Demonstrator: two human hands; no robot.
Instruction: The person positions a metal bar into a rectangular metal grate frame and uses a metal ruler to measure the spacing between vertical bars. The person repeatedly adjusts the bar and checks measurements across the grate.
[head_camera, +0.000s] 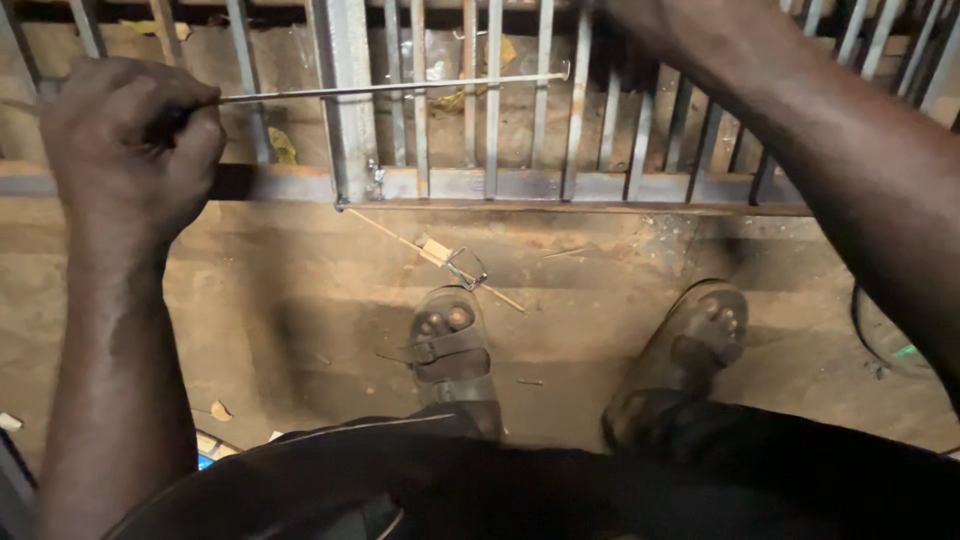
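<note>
The work in hand is on a metal grille (500, 150) of upright bars set in a frame, standing on a dirt floor (300, 300) in front of the person. Most of the bars already look seated between the rails, evenly spaced on the left and leaning a little on the right, so the frame seems largely assembled; whether the joints are finished cannot be told from this view. The left hand (130, 140) is clenched into a fist around the near end of a thin metal rod (400, 88), which runs level from the fist across the bars to a small hooked tip at about the middle of the grille. The rod lies close against the bars, though real contact is hard to judge. The right arm reaches up to the top edge of the frame, and the right hand (640, 25) is mostly cut off there; it appears to rest on the upper part of the grille, but I cannot tell its grip. Below, two sandalled feet (455, 340) stand on the floor, with a small clip-like tool (462, 265) lying just beyond the toes.
</note>
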